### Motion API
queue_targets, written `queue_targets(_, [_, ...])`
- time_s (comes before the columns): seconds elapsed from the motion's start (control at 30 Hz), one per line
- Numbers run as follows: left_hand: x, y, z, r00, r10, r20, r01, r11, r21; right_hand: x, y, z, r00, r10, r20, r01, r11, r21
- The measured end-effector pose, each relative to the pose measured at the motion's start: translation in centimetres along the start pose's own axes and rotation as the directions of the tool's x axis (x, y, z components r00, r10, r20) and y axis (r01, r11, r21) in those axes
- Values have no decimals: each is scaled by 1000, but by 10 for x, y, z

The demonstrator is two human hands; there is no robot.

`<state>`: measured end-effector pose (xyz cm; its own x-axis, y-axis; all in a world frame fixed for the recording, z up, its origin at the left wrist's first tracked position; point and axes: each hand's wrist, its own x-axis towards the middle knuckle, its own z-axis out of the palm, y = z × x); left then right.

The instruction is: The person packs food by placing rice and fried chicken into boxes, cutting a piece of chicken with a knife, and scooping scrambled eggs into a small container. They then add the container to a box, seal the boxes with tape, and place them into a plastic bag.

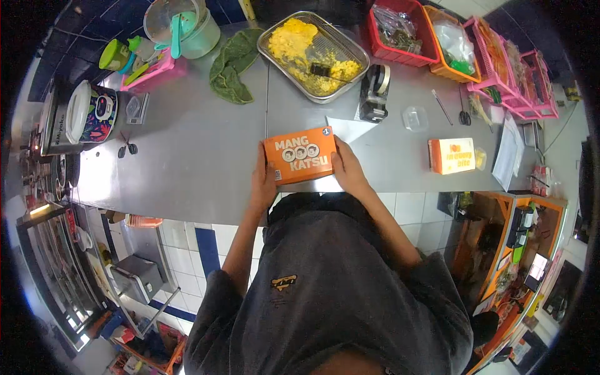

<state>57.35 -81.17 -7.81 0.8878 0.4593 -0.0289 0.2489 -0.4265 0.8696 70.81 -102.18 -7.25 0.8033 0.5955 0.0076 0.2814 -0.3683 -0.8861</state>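
An orange food box [300,155] printed "MANG KATSU" is held up between both hands over the front edge of the steel table. My left hand [264,177] grips its left side, with the thumb on the front face. On the right side, my right hand [348,167] holds the box the same way. A sheet of white paper [351,129] lies just behind it. To the right stands a second box [452,156], white and orange, beside a small clear container. Whatever is inside the orange box is hidden.
Behind is a metal tray [340,30] of yellow food, with a black tape dispenser [375,94] beside it. A green leaf [234,67], a rice cooker [94,112] and scissors [128,147] are leftward. Coloured baskets [403,55] line the back right.
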Motion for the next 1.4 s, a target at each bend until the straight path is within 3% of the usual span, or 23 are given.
queue_targets(0.17, [8, -3, -9, 997, -80, -12, 77, 980, -186, 9, -11, -12, 996, 86, 9, -87, 992, 93])
queue_targets(0.23, [11, 7, -24, 983, -179, 50, 186, 948, -259, 16, -24, -24, 958, 277, 69, -282, 956, 78])
queue_targets(0.37, [21, 35, -46, 946, -299, 124, 324, 892, -316, 33, -38, -42, 894, 427, 132, -425, 904, -44])
queue_targets(0.43, [24, 47, -51, 898, -411, 156, 439, 830, -344, 38, -23, -41, 891, 424, 163, -428, 904, -9])
queue_targets(0.5, [26, 38, -48, 904, -396, 162, 428, 839, -336, 36, -9, -35, 886, 420, 198, -432, 901, 24])
queue_targets(0.57, [24, 32, -47, 908, -384, 168, 419, 847, -326, 29, -7, -28, 911, 362, 195, -400, 892, 210])
queue_targets(0.67, [19, 40, -39, 936, -322, 145, 350, 897, -268, 17, -20, -30, 910, 365, 198, -408, 875, 262])
queue_targets(0.77, [16, 49, -39, 881, -443, 168, 471, 776, -420, 17, -34, -33, 883, 390, 260, -463, 814, 350])
queue_targets(0.9, [23, 39, -38, 886, -408, 223, 464, 800, -380, 21, -29, -30, 915, 319, 245, -392, 844, 366])
queue_targets(1.0, [25, 39, -39, 872, -414, 261, 487, 791, -370, 23, -24, -28, 866, 442, 231, -496, 814, 302])
queue_targets(1.07, [23, 28, -36, 864, -414, 286, 497, 794, -350, 20, -18, -28, 918, 315, 242, -364, 910, 199])
queue_targets(1.1, [19, 7, -26, 938, -289, 192, 329, 916, -228, 17, -13, -25, 917, 316, 242, -366, 909, 200])
queue_targets(1.13, [19, 1, -21, 984, -137, 117, 147, 986, -84, 11, -9, -20, 953, 237, 190, -248, 968, 35])
queue_targets(1.17, [18, -7, -19, 984, -136, 118, 147, 986, -84, 6, -4, -16, 977, 148, 155, -128, 983, -136])
queue_targets(1.27, [19, -1, -21, 981, -112, 157, 111, 994, 11, -5, 9, -15, 970, 182, 163, -160, 977, -140])
queue_targets(1.33, [16, 20, -31, 995, 84, 50, -96, 937, 336, -15, 11, -21, 980, 138, 141, -109, 974, -198])
queue_targets(1.37, [21, 39, -40, 995, 83, 53, -96, 937, 335, -17, 2, -28, 969, 188, 163, -148, 961, -232])
queue_targets(1.4, [26, 59, -49, 964, 161, 211, -227, 912, 342, -20, -5, -32, 954, 239, 183, -186, 946, -266])
